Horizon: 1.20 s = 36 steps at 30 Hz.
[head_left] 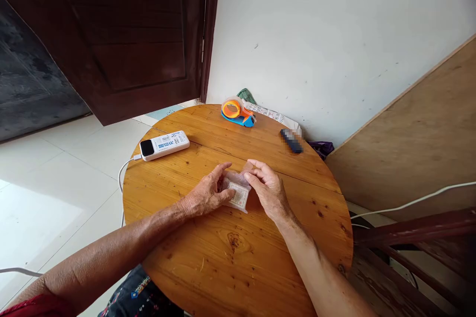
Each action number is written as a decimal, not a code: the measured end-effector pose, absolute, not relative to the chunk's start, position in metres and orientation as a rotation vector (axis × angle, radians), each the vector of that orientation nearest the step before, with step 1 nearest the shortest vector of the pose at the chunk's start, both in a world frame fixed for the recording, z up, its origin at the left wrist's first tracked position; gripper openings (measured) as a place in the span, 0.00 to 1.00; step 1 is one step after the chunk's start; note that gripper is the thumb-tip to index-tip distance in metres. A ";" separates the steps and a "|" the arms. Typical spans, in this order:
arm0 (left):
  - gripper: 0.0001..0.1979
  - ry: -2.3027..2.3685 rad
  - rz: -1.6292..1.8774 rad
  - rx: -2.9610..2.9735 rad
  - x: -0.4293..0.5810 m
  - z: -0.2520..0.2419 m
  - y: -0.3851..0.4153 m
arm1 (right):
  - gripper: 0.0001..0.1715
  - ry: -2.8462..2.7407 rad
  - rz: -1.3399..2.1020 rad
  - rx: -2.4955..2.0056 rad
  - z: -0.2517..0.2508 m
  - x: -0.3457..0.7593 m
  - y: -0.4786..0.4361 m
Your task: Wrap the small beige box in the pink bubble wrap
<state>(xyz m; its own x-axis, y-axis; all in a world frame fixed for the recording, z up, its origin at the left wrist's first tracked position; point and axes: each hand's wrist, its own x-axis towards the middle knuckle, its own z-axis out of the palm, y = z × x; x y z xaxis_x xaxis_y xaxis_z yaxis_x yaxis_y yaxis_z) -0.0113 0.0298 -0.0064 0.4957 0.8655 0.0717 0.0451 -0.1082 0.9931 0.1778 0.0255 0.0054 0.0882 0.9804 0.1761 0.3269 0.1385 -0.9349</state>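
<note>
A small flat packet in clear plastic wrap, with a pale printed label under it, rests on the round wooden table. My left hand grips its left side, the thumb lying across the label and the other fingers partly hidden at the far side. At the packet's upper right corner, my right hand has its thumb and forefinger closed on the wrap's edge. A short brownish translucent strip, looking like tape, sticks up by those fingertips. What lies inside the packet is hard to make out.
On the wooden table stands an orange and blue tape dispenser at the back. A white power bank with a cable lies left; a dark blurred object lies right. Beyond are a wall, a dark door and a wooden panel.
</note>
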 end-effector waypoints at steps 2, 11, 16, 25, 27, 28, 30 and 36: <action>0.36 0.871 0.828 1.574 -0.012 -0.005 0.029 | 0.22 -1.452 0.752 -1.356 0.006 0.176 0.026; 0.32 0.921 0.795 1.597 -0.012 -0.003 0.034 | 0.21 -1.547 0.628 -1.269 0.007 0.167 0.013; 0.30 0.956 0.822 1.642 -0.011 -0.001 0.033 | 0.17 -1.658 0.525 -1.232 0.006 0.170 0.004; 0.27 0.957 0.796 1.671 -0.012 -0.001 0.035 | 0.25 -1.979 0.428 -1.177 0.019 0.182 -0.005; 0.27 0.944 0.787 1.649 -0.013 -0.001 0.036 | 0.28 -2.027 0.455 -1.172 0.024 0.185 -0.007; 0.27 0.941 0.783 1.637 -0.014 -0.001 0.036 | 0.29 -2.051 0.460 -1.164 0.025 0.186 -0.008; 0.26 0.937 0.769 1.621 -0.015 0.000 0.036 | 0.31 -2.098 0.442 -1.136 0.027 0.188 -0.010; 0.27 0.900 0.747 1.545 -0.021 0.010 0.036 | 0.36 -2.246 0.239 -1.077 0.030 0.187 -0.014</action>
<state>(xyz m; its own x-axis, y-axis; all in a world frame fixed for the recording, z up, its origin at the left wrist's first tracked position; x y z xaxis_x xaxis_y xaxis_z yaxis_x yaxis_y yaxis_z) -0.0210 0.0358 0.0096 0.5046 0.8632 -0.0160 0.1434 -0.0655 0.9875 0.1874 -0.0141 0.0301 -0.4689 0.7533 0.4612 0.6394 0.6497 -0.4111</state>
